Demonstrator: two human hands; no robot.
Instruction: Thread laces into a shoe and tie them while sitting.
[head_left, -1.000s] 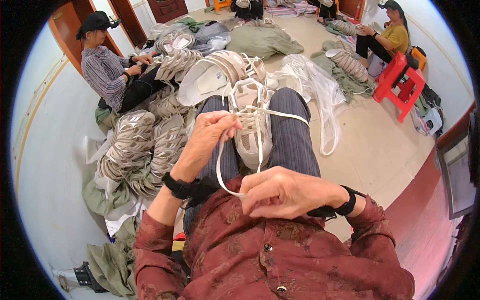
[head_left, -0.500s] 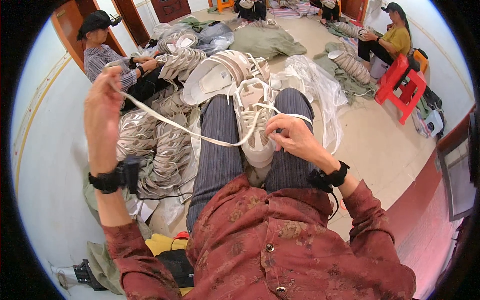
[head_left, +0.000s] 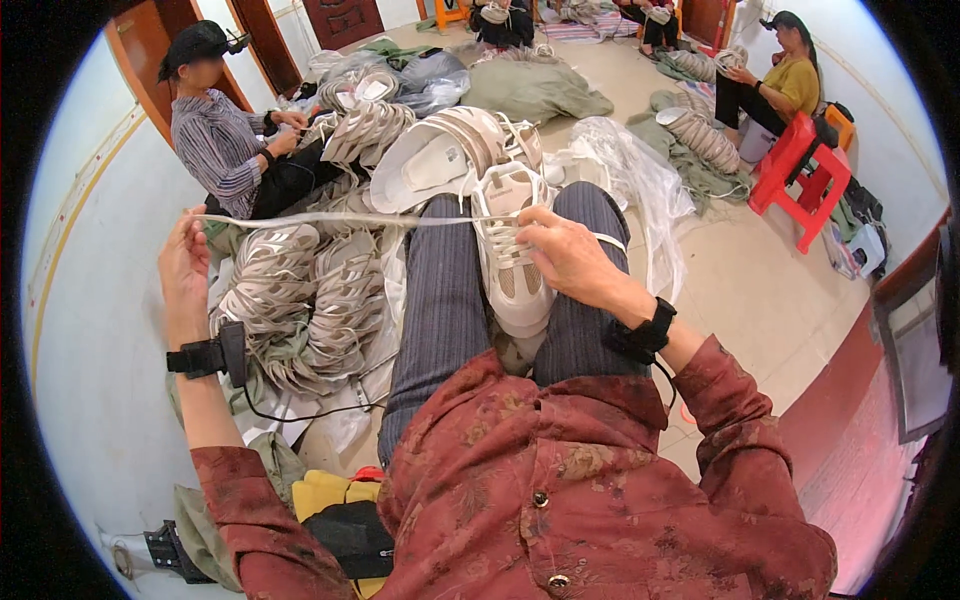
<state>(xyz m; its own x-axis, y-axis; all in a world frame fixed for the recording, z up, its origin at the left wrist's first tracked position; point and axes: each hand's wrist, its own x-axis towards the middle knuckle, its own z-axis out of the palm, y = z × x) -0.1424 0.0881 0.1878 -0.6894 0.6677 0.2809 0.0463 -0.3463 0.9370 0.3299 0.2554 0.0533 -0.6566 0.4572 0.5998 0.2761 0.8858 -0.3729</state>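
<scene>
A beige and white sneaker [head_left: 522, 292] sits between my knees, its toe toward me and its front criss-crossed with flat laces. From its lacing a pale shoelace [head_left: 340, 217] runs taut, almost level, out to the left. My left hand [head_left: 184, 265], raised far out to the side, pinches the far end of that lace. My right hand [head_left: 578, 262] is at the sneaker's eyelets, fingers closed at the lace where it meets the shoe; the fingertips partly cover the spot. Another stretch of lace [head_left: 610, 240] lies over my right thigh.
Nested shoe uppers [head_left: 345, 300] are heaped left of my legs, and more sneakers [head_left: 430, 165] lie just beyond my knees. Clear plastic [head_left: 650, 200] spreads at right, near a red stool [head_left: 800, 180]. A person in a striped shirt [head_left: 220, 150] sits at left; others sit farther back.
My left hand has moved outward and down, and the sagging lace has been drawn straight. My right hand has shifted slightly up and left, onto the eyelets.
</scene>
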